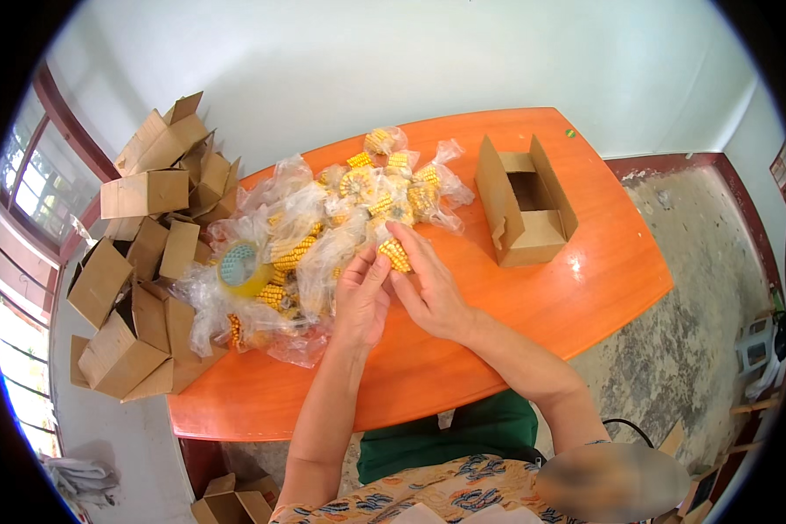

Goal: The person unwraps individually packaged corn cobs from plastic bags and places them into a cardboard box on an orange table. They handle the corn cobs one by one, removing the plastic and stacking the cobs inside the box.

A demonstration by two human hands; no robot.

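Observation:
Between my two hands is a short piece of yellow corn cob (394, 255). My right hand (432, 288) has its fingers around the cob's top and right side. My left hand (365, 295) meets it from the left, thumb against its edge; whether these fingers bear any of its weight is not plain. Just beyond lies a heap of corn cob pieces in clear plastic bags (314, 242). A roll of clear yellowish tape (258, 281) rests on the heap's left part. To the right stands a cardboard box (537, 252), its top flaps raised.
Several open cardboard boxes (124, 354) are piled at the left edge of the orange table (485, 347). A wall runs behind the table, and a barred window is at far left. More cardboard boxes (229, 507) sit below the table's near left side.

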